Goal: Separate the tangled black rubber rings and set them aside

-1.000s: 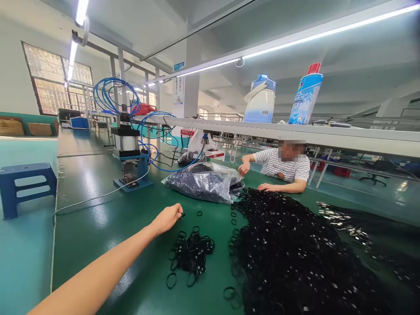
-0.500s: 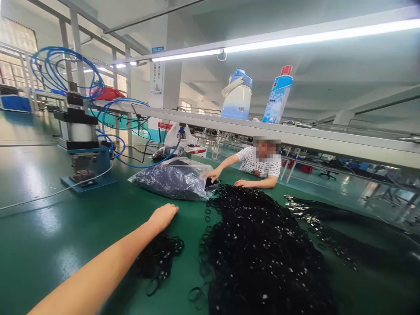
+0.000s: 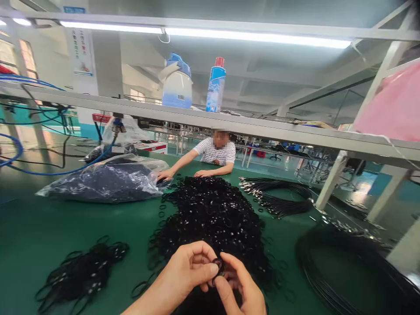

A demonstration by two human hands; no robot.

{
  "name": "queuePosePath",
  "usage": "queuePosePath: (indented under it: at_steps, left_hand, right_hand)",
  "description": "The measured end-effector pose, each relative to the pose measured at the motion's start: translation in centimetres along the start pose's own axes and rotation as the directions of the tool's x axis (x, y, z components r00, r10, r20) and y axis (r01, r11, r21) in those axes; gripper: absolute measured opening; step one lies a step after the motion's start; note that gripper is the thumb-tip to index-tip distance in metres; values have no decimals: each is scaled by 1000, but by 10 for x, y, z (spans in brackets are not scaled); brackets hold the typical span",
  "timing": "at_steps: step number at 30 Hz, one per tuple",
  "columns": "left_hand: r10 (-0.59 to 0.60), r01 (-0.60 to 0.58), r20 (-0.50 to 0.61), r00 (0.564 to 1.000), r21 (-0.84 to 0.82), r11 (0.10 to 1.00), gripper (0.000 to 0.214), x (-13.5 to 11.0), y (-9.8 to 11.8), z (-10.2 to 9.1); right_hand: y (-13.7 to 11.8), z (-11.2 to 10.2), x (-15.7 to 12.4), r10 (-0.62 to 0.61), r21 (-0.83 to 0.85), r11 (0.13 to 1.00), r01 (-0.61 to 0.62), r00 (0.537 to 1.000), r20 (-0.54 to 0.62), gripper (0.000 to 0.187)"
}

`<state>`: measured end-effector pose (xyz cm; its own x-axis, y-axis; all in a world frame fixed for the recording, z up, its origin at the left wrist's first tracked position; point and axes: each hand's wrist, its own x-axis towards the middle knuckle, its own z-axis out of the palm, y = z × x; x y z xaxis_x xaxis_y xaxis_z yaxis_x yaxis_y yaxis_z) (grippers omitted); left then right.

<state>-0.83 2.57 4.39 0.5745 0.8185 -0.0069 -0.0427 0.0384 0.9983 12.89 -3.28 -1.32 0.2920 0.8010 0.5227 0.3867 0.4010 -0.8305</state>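
Both hands have swung into the bottom of the head view, the left grip point(image 3: 187, 273) and right grip point(image 3: 241, 286) curled together, pinching a small black rubber ring point(image 3: 219, 267) between them, right above the large heap of black rubber rings point(image 3: 210, 218) on the green surface point(image 3: 65, 223), a smaller tangled pile point(image 3: 82, 271) lying off to the left.
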Motion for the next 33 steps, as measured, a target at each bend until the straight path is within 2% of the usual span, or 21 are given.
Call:
queuePosePath:
  at_steps: [2, 4, 9, 16, 23, 26, 33]
  left_hand:
    - [-12, 12, -1, 1000, -7, 1000, 18, 5, -1, 8]
    - [3, -2, -30, 1000, 22, 1000, 20, 10, -2, 9]
    - [51, -44, -126, 991, 63, 997, 18, 16, -8, 6]
    - [3, 18, -180, 984, 113, 993, 16, 12, -14, 6]
    - [0, 7, -131, 991, 47, 999, 13, 10, -12, -1]
    - [-10, 19, -122, 993, 75, 997, 17, 7, -11, -1]
    - [-26, 33, -45, 999, 163, 986, 22, 4, -16, 11]
  right_hand:
    - [5, -3, 8, 143, 178, 973, -144, 990, 19, 30]
    - [6, -6, 14, 232, 282, 929, -239, 971, 59, 30]
    - [5, -13, 21, 349, 363, 866, -343, 936, 51, 32]
    - [11, -12, 20, 400, 378, 839, -391, 915, 58, 31]
    - [11, -10, 24, 452, 474, 763, -440, 887, 95, 42]
    - [11, -8, 24, 479, 492, 739, -461, 872, 98, 47]
    - [14, -6, 16, 391, 424, 812, -400, 913, 113, 39]
